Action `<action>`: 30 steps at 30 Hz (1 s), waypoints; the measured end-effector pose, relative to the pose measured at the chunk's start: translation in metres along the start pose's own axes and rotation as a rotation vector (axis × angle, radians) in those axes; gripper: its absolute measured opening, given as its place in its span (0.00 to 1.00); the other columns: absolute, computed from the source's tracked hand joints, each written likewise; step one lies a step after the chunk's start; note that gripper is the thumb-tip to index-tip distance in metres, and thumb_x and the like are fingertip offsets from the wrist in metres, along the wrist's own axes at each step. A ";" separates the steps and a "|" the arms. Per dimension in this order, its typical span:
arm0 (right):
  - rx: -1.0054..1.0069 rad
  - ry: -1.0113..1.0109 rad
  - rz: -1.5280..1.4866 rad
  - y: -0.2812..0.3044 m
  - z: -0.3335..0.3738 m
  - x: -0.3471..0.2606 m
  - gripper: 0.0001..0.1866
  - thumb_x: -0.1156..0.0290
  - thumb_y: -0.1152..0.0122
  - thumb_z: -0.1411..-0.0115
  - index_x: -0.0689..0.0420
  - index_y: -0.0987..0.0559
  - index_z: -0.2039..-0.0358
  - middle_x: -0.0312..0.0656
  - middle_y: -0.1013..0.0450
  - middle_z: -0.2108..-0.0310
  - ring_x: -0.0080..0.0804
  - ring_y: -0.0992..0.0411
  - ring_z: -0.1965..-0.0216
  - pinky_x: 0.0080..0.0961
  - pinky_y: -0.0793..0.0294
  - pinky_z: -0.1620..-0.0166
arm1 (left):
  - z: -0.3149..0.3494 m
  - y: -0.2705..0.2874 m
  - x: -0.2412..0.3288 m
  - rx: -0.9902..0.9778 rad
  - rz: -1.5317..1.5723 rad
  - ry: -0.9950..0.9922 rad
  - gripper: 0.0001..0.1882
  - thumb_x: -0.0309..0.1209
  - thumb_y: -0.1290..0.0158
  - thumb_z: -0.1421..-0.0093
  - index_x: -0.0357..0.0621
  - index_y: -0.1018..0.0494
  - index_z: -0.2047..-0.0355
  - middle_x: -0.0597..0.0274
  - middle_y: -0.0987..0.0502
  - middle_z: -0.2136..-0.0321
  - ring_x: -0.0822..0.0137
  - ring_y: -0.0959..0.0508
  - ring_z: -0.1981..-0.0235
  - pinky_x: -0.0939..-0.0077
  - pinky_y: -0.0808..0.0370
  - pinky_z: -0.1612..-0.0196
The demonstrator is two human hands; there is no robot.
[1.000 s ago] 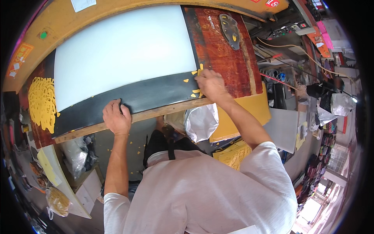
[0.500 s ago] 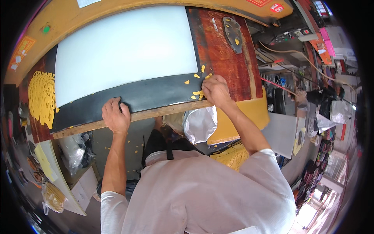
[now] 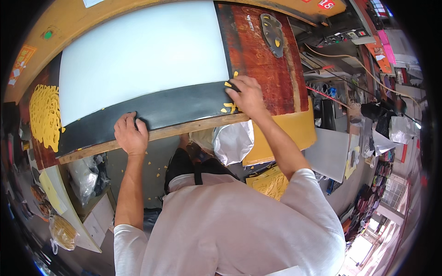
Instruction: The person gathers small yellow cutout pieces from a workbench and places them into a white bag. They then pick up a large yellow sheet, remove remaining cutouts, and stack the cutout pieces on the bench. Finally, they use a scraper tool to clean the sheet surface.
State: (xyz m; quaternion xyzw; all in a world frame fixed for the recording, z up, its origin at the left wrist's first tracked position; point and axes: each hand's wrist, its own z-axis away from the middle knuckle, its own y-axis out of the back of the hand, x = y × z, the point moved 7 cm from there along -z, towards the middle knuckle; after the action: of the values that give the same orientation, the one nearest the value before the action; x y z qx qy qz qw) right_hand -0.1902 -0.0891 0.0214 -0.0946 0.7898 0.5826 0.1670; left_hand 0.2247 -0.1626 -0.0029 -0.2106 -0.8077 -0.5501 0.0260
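My left hand (image 3: 131, 133) rests on the near edge of a black mat (image 3: 175, 103), fingers bent forward and thumb apart, holding nothing I can see. My right hand (image 3: 248, 96) is over the mat's right end, where it meets a reddish-brown board (image 3: 260, 64). Its thumb and fingers are apart, with a small yellow scrap (image 3: 228, 84) by their tips. Another yellow scrap (image 3: 235, 74) lies just beyond the fingers, and several more sit below the thumb. Whatever is under the palm is hidden. A white sheet (image 3: 147, 55) covers the mat behind both hands.
A tangled heap of yellow cut strips (image 3: 44, 117) lies at the left. A grey, irregular flat piece (image 3: 271, 34) rests at the far right. An orange-yellow machine beam (image 3: 69, 27) spans the back. Below the wooden edge (image 3: 198, 125) hangs a silvery bag (image 3: 234, 142), beside yellow sheets (image 3: 285, 138).
My right hand has moved left from the board onto the mat's corner, among the scraps, and its fingers have spread. My left hand stays at the edge. The whole view has shifted slightly.
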 end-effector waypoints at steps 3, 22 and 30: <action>-0.054 -0.023 0.029 -0.007 -0.005 0.000 0.10 0.64 0.30 0.40 0.53 0.12 0.61 0.39 0.20 0.53 0.47 0.26 0.49 0.45 0.27 0.45 | -0.001 0.001 0.001 0.012 0.007 -0.020 0.15 0.35 0.44 0.38 0.49 0.16 0.52 0.60 0.19 0.50 0.51 0.24 0.45 0.55 0.27 0.44; -0.030 0.252 0.009 -0.006 0.014 -0.022 0.11 0.66 0.32 0.39 0.52 0.11 0.57 0.43 0.19 0.55 0.51 0.25 0.50 0.44 0.26 0.41 | -0.003 0.002 0.004 0.007 -0.001 -0.052 0.14 0.33 0.45 0.36 0.48 0.16 0.53 0.58 0.19 0.50 0.49 0.23 0.47 0.53 0.26 0.45; -0.393 -0.115 0.122 0.016 0.025 0.045 0.11 0.63 0.30 0.42 0.50 0.10 0.60 0.40 0.19 0.51 0.47 0.24 0.48 0.44 0.26 0.41 | -0.001 -0.003 -0.001 -0.040 -0.016 -0.007 0.15 0.35 0.46 0.36 0.50 0.17 0.52 0.59 0.19 0.49 0.50 0.24 0.44 0.54 0.27 0.43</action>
State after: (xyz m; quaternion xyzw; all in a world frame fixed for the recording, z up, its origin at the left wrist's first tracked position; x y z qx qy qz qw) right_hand -0.2332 -0.0584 0.0119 -0.0441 0.6546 0.7387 0.1545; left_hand 0.2248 -0.1649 -0.0053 -0.2065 -0.7982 -0.5657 0.0145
